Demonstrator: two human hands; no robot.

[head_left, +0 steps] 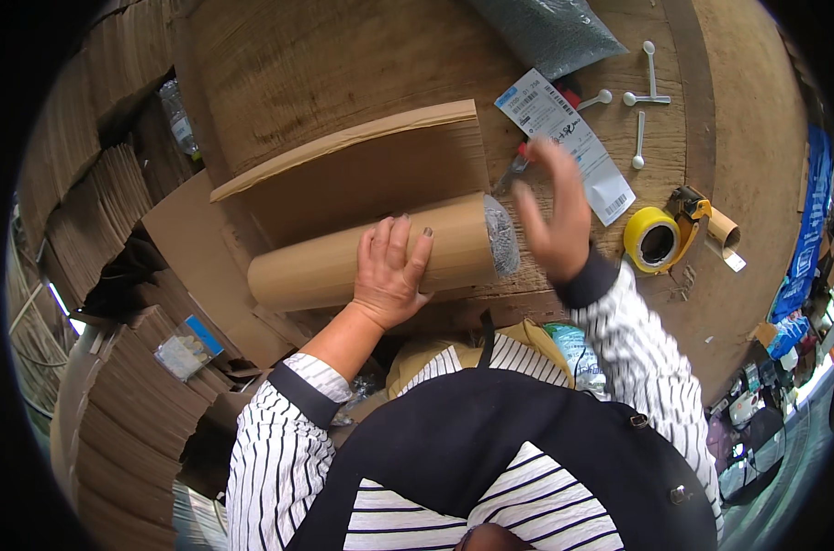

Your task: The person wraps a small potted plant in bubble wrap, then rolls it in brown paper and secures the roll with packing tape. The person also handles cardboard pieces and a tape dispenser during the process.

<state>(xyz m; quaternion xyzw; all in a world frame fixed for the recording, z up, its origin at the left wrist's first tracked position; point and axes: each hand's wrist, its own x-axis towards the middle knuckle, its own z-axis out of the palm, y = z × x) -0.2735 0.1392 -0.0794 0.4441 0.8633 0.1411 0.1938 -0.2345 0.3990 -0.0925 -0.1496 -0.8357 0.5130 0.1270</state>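
Note:
My left hand (391, 269) lies flat on a rolled brown cardboard tube (325, 264) on the wooden table, pressing it down. Bubble wrap (501, 235) shows at the tube's right end. My right hand (557, 213) hovers just right of that end, fingers spread, holding nothing. A white printed label (564, 142) lies right behind it. A flat cardboard sheet (371, 170) lies behind the tube.
A yellow tape roll in a dispenser (658, 237) sits to the right, with a small cardboard core (722, 230) beside it. White plastic spoons (643, 92) and a grey plastic bag (550, 32) lie at the far side. Stacks of flat cardboard (114, 184) stand to the left.

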